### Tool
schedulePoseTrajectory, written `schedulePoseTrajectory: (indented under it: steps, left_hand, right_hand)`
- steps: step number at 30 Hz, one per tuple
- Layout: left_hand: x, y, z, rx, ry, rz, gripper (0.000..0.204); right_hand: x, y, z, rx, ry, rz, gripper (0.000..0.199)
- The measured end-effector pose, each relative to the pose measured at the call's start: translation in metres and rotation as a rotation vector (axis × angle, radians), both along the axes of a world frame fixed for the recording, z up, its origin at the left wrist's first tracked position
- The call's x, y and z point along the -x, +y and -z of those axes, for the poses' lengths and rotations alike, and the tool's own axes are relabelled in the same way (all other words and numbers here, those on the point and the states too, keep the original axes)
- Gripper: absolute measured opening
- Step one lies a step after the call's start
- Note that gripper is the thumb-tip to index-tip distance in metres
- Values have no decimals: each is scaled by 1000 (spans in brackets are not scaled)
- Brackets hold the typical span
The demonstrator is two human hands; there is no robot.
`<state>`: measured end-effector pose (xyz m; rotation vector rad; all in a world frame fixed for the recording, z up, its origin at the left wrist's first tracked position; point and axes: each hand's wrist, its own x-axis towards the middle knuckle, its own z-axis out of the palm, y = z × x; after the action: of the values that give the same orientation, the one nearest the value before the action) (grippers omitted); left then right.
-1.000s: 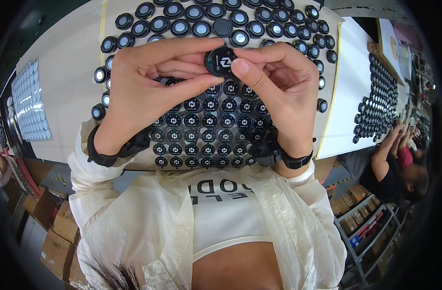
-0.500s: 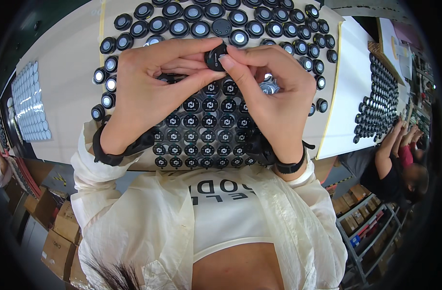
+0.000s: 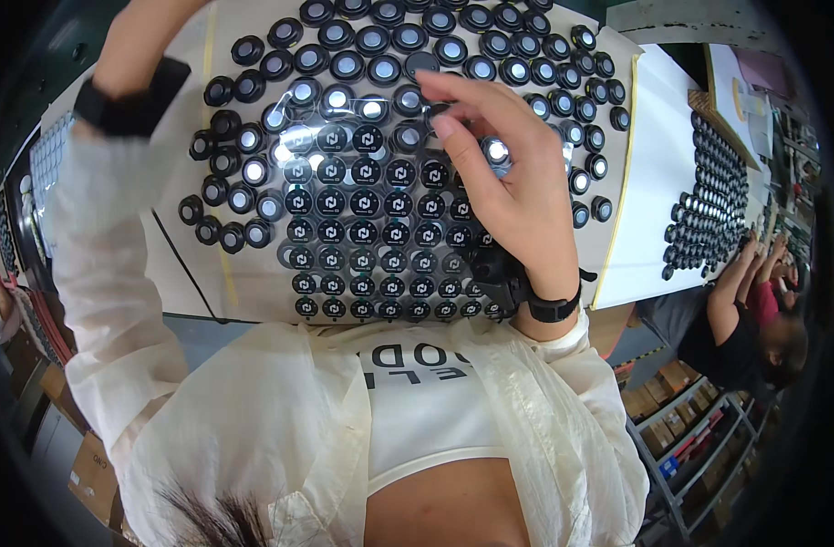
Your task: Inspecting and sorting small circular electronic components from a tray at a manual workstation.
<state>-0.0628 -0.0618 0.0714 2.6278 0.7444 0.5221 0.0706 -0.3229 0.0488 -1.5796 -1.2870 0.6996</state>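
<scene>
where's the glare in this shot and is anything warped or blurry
In the head view, overhead light glares white off the round black caps in the upper rows, near the right hand; the table edge bows from fisheye distortion; the corners go black; the raised left forearm looks slightly soft.

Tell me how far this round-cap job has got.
Done, by the look of it: the neat grid of black discs with white marks nearest the person. In hand: the right hand hovers, fingers curled, over the upper rows; whether it pinches a piece cannot be told. The left hand is out of frame, only its wristband shows. Left: the looser ring of shiny-centred caps around the grid.
</scene>
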Motion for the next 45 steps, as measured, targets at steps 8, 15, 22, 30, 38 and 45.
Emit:
schedulePoseTrajectory:
  steps: [8, 15, 22, 30, 38, 45]
  left_hand:
    - [3, 42, 25, -398, 509, 66, 32]
    - [12, -41, -1, -30, 469, 287, 34]
    - [20, -47, 6, -179, 399, 208, 32]
    - [73, -100, 27, 204, 220, 488, 36]
    - [82, -115, 35, 145, 192, 391, 39]
    - [81, -117, 37, 187, 187, 346, 36]
  right_hand:
    - [-16, -17, -6, 183, -182, -6, 21]
    - [-11, -7, -3, 254, -272, -127, 18]
    - [20, 24, 16, 162, -466, -218, 20]
    - [23, 39, 20, 267, -402, -152, 9]
    - [13, 54, 17, 302, -468, -234, 14]
    - [22, 40, -13, 312, -334, -324, 14]
